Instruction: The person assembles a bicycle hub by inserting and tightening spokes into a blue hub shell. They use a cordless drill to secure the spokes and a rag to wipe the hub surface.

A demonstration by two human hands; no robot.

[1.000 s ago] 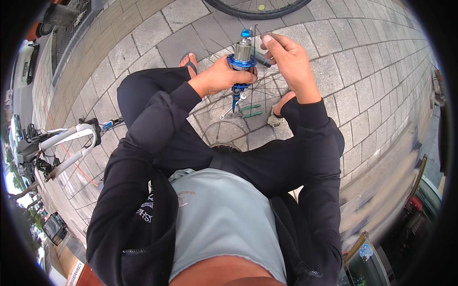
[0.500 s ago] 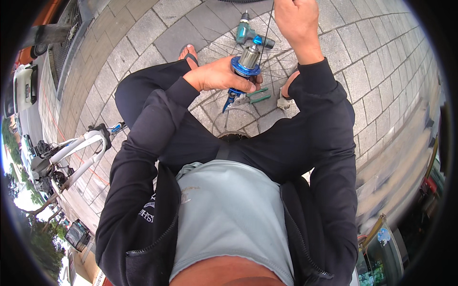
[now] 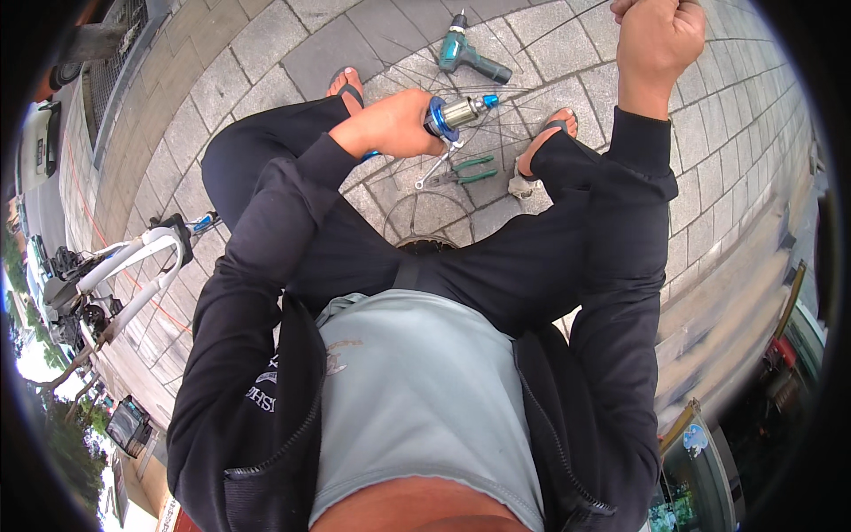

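A blue bicycle hub with a silver freehub body is wrapped in the fingers of my left hand, tilted so its blue end cap points right. At the upper right, my right hand is closed, its fingertips partly cut off by the upper edge. From those fingertips a thin dark spoke runs down toward the left. Loose spokes lie spread on the paving beyond the hub. Just below it are a silver wrench and green-handled pliers.
A green and black cordless drill lies on the paving beyond the hub. My sandalled feet flank the tools. Near my lap shows part of a round rim. A white bicycle frame lies at the left.
My right hand has moved right, drawing the spoke away from the hub. My left hand has shifted slightly left and tipped the hub from upright to pointing right.
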